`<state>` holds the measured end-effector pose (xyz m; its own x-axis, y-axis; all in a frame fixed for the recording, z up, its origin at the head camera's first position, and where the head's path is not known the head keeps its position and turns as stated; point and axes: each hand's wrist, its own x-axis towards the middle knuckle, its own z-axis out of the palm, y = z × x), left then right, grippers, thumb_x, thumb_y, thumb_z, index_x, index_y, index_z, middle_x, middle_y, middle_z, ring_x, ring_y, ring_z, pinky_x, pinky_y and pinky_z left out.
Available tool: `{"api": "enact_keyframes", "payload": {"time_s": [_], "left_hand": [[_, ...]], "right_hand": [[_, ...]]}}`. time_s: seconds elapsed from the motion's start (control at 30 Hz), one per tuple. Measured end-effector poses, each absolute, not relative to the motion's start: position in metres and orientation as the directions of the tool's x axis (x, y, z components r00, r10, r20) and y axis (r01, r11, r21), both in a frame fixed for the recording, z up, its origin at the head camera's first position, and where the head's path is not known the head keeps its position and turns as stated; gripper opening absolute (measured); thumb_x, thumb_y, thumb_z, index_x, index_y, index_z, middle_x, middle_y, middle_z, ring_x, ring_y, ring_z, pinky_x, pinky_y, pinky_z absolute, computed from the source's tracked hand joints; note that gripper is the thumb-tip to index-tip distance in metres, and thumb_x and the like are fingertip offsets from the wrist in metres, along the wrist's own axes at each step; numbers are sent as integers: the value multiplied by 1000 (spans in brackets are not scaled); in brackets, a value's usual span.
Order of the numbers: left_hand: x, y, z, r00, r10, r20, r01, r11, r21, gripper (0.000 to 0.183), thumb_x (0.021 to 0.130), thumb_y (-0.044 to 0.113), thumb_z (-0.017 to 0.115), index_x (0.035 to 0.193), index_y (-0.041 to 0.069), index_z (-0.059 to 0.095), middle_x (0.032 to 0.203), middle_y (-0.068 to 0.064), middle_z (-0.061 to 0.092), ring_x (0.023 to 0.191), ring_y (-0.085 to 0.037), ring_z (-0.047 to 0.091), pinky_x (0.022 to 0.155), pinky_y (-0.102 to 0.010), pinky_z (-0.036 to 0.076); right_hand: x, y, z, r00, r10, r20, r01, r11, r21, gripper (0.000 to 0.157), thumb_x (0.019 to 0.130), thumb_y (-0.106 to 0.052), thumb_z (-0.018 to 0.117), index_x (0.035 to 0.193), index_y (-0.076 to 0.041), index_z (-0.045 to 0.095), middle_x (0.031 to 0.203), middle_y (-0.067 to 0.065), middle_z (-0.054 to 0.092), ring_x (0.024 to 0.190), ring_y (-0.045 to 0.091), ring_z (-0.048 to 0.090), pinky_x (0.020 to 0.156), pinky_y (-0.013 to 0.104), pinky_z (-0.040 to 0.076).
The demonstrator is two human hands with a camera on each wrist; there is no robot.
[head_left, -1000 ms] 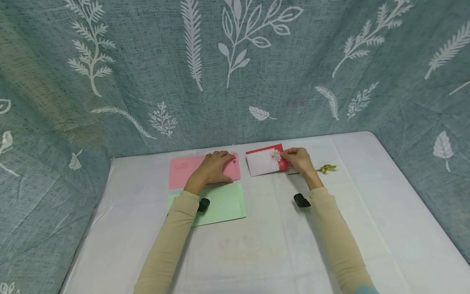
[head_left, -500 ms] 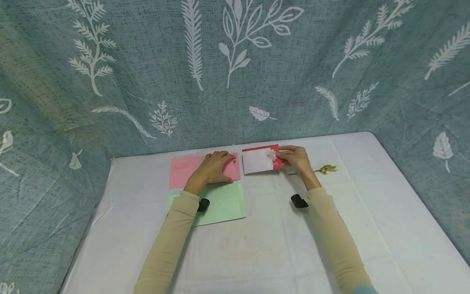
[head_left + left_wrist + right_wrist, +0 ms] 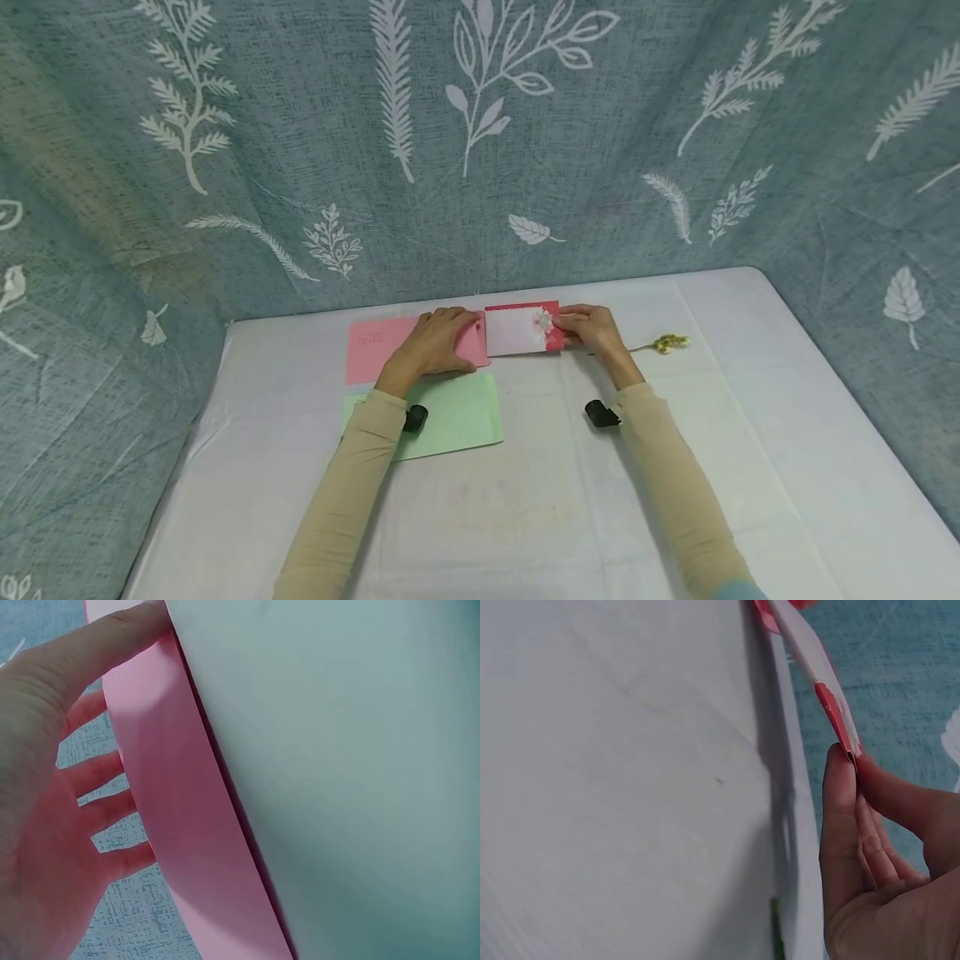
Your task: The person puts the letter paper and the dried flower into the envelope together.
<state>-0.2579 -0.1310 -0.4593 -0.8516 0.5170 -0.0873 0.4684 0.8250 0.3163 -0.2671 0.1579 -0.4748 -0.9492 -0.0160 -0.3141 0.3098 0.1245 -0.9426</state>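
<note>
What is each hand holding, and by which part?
The right hand pinches the red-and-white card at its flowered right end; the left hand grips the pink envelope near its right end.

White cloth [image 3: 517,533] bears a yellowish sprig [image 3: 667,343] before a leaf-print curtain [image 3: 442,242].

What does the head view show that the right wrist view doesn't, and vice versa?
Only the head view shows the green envelope, the yellow blossoms and the beige sleeves.
Only the right wrist view shows the red-and-white card nearly edge-on.
Both show that card held by the right hand, the white tablecloth and the leafy curtain.
</note>
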Motion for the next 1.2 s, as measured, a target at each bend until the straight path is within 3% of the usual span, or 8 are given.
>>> {"api": "enact_keyframes", "payload": {"time_s": [0.43,0.67,1.2], "left_hand": [[-258,-132,-461,-851,518,-84,470,823,319,83,77,38,82,147,15,44,148,-15,43,137,-35,37,113,-55,25],[-259,-132,-461,-850,519,-93,468,824,318,83,77,39,82,147,15,44,148,-15,42,137,-35,37,113,-55,25],[-260,-132,-463,-851,519,-77,472,822,319,84,77,39,83,147,15,44,148,-15,42,137,-35,37,112,-56,26]], "right_hand": [[-264,153,-476,-950,-34,-310,305,103,-947,38,94,-9,65,127,8,59,84,-2,69,62,1,63,58,16,53],[-262,152,-475,-962,-41,-271,262,150,-953,37,94,-8,65,126,9,58,98,10,71,65,4,65,62,18,55],[-265,154,-479,-961,-51,-272,261,159,-952,31,92,-3,66,119,12,59,81,-2,67,65,4,64,61,21,56]]}}
